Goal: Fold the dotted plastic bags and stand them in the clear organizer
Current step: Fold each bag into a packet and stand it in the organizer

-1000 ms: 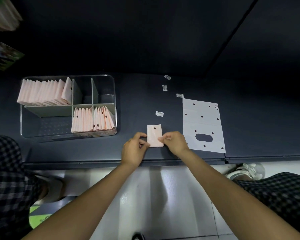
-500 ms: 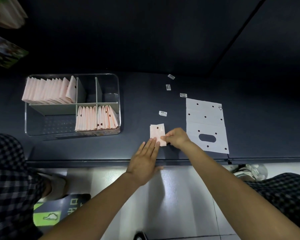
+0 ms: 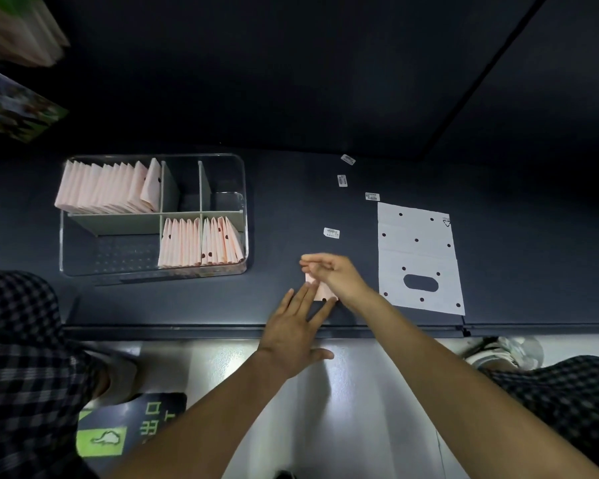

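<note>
I'm looking down at what reads as a shop counter (image 3: 325,174): a long dark surface, small barcode stickers (image 3: 331,233) scattered on it, a clear organizer (image 3: 237,167) of folded pink bags (image 3: 104,188), and a green floor marker (image 3: 99,440) below on pale tile.

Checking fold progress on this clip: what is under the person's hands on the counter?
A small pink folded bag lies flat there. The left hand presses its near edge with flat fingers; the right hand covers its upper part, so the fold underneath is hidden.
</note>
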`<action>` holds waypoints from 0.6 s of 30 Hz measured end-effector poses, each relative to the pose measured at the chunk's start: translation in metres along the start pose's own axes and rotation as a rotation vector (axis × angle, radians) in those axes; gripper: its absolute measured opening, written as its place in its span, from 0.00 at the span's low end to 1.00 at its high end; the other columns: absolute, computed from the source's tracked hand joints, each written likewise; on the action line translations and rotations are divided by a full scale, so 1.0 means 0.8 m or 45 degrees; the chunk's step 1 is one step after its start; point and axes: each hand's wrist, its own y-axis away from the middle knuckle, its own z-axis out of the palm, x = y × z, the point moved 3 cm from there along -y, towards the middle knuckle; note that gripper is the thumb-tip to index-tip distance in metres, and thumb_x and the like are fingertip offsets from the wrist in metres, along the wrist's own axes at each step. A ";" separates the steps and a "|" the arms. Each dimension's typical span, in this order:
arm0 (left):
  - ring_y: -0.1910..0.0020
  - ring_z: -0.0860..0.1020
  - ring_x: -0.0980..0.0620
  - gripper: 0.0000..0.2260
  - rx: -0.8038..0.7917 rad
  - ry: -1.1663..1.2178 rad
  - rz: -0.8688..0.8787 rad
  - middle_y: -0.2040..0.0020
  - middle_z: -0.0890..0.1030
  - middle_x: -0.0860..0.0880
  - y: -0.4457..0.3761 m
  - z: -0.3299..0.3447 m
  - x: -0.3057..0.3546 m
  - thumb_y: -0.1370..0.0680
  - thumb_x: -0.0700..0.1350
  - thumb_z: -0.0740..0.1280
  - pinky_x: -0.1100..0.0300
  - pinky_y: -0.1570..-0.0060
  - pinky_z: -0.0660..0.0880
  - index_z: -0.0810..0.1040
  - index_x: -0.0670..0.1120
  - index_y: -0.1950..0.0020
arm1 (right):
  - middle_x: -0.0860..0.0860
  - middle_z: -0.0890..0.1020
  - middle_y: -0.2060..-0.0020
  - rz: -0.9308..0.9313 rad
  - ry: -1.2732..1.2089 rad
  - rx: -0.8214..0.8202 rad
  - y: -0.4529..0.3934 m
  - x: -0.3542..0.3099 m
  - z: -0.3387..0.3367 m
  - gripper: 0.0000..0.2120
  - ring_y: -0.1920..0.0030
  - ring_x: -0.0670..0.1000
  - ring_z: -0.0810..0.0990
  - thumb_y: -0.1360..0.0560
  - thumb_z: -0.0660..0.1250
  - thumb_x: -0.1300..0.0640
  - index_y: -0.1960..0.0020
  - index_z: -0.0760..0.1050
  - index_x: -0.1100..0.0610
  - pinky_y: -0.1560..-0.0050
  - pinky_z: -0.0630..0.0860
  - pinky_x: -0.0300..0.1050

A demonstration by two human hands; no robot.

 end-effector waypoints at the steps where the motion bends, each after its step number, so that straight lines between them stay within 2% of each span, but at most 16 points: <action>1: 0.24 0.36 0.46 0.40 0.000 0.001 0.000 0.23 0.36 0.43 -0.001 0.001 0.000 0.25 0.69 0.53 0.51 0.27 0.34 0.35 0.54 0.24 | 0.64 0.78 0.42 0.002 -0.049 0.027 -0.006 0.000 -0.003 0.14 0.49 0.54 0.80 0.22 0.58 0.69 0.37 0.72 0.69 0.46 0.75 0.36; 3: 0.24 0.36 0.46 0.40 -0.004 0.006 -0.002 0.23 0.36 0.43 -0.001 0.001 0.000 0.25 0.69 0.53 0.51 0.28 0.34 0.36 0.54 0.24 | 0.67 0.77 0.42 0.015 -0.116 0.060 -0.017 -0.001 -0.008 0.14 0.54 0.52 0.80 0.22 0.58 0.70 0.37 0.71 0.71 0.49 0.76 0.35; 5: 0.24 0.35 0.46 0.39 -0.013 0.010 -0.006 0.23 0.35 0.43 -0.001 0.002 0.000 0.25 0.69 0.53 0.51 0.28 0.34 0.36 0.54 0.24 | 0.65 0.79 0.43 0.000 -0.067 0.128 -0.025 -0.001 -0.012 0.13 0.51 0.54 0.80 0.23 0.60 0.71 0.39 0.73 0.69 0.46 0.75 0.38; 7: 0.24 0.35 0.46 0.39 -0.013 0.010 -0.012 0.23 0.35 0.43 -0.002 0.003 0.001 0.25 0.70 0.52 0.51 0.28 0.34 0.37 0.54 0.23 | 0.61 0.81 0.46 -0.088 0.177 0.238 -0.029 -0.004 -0.022 0.12 0.50 0.52 0.79 0.25 0.65 0.69 0.43 0.77 0.65 0.45 0.74 0.38; 9: 0.24 0.36 0.47 0.39 -0.006 0.047 -0.009 0.23 0.37 0.43 -0.003 0.002 0.001 0.26 0.70 0.52 0.50 0.27 0.36 0.40 0.54 0.23 | 0.56 0.82 0.50 -0.195 0.537 0.257 -0.029 -0.006 -0.031 0.10 0.54 0.47 0.77 0.28 0.68 0.68 0.48 0.80 0.62 0.51 0.72 0.31; 12: 0.23 0.43 0.47 0.32 0.080 0.300 -0.058 0.22 0.46 0.46 0.004 -0.006 0.000 0.25 0.67 0.56 0.52 0.25 0.43 0.57 0.56 0.25 | 0.52 0.78 0.53 -0.216 0.970 0.190 -0.022 0.002 -0.040 0.07 0.53 0.48 0.75 0.28 0.69 0.63 0.50 0.79 0.57 0.53 0.71 0.40; 14: 0.26 0.54 0.46 0.23 0.221 0.525 -0.146 0.24 0.55 0.46 0.009 -0.016 -0.002 0.24 0.62 0.62 0.56 0.29 0.55 0.71 0.53 0.33 | 0.52 0.78 0.55 -0.152 1.099 0.210 -0.013 0.010 -0.045 0.06 0.51 0.51 0.76 0.28 0.69 0.59 0.51 0.77 0.56 0.54 0.71 0.43; 15: 0.29 0.58 0.46 0.19 0.290 0.636 -0.214 0.26 0.58 0.47 0.010 -0.019 -0.003 0.24 0.58 0.65 0.58 0.33 0.60 0.75 0.50 0.38 | 0.52 0.79 0.56 -0.122 1.132 0.224 -0.007 0.015 -0.047 0.07 0.51 0.52 0.76 0.27 0.69 0.56 0.51 0.75 0.56 0.56 0.70 0.43; 17: 0.34 0.65 0.46 0.13 0.362 0.858 -0.376 0.30 0.63 0.46 0.008 -0.026 -0.005 0.25 0.47 0.69 0.60 0.38 0.65 0.75 0.46 0.41 | 0.51 0.79 0.59 -0.073 1.165 0.255 0.008 0.024 -0.048 0.09 0.51 0.52 0.76 0.27 0.69 0.53 0.50 0.73 0.55 0.57 0.70 0.44; 18: 0.36 0.68 0.46 0.14 0.359 0.960 -0.448 0.33 0.65 0.46 0.005 -0.028 -0.005 0.26 0.43 0.70 0.60 0.40 0.67 0.74 0.45 0.41 | 0.50 0.78 0.60 -0.058 1.174 0.276 0.016 0.028 -0.048 0.11 0.52 0.53 0.77 0.27 0.69 0.52 0.49 0.72 0.55 0.56 0.71 0.45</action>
